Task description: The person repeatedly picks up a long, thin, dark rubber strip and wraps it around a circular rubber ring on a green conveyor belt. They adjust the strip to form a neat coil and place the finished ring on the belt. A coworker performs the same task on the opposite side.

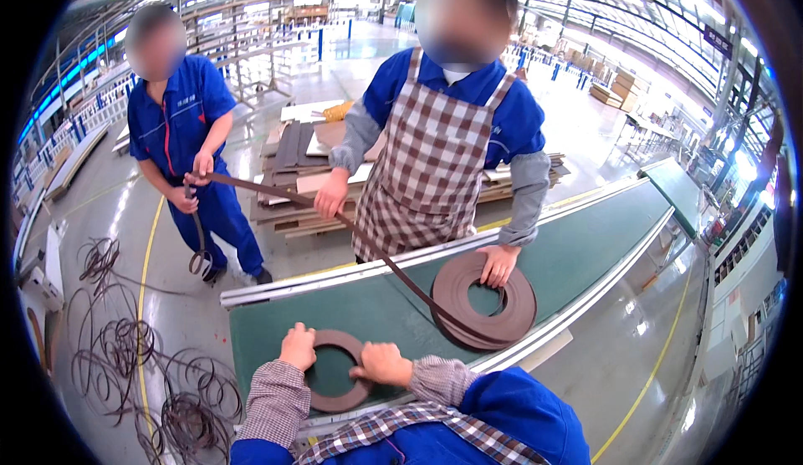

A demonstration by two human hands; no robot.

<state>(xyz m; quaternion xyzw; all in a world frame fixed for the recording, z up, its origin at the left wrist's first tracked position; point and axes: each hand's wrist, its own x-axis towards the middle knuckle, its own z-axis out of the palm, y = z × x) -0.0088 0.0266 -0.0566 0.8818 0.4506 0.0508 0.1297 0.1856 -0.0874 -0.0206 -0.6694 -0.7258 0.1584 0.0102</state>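
From the head view, a small brown ring of tape [335, 371] lies flat on the green belt table [585, 239], close to the near edge. The left hand [298, 346] presses down on its left rim with bent fingers. The right hand [382, 363] grips its right rim.

A blue sleeve hides the ring's lower edge.

Across the table, a person in a checked apron [431, 164] holds a bigger brown roll [485, 300]. Its long strip [276, 191] runs to another person's hands. Brown boxes [615, 89] sit far back, too small to see well.
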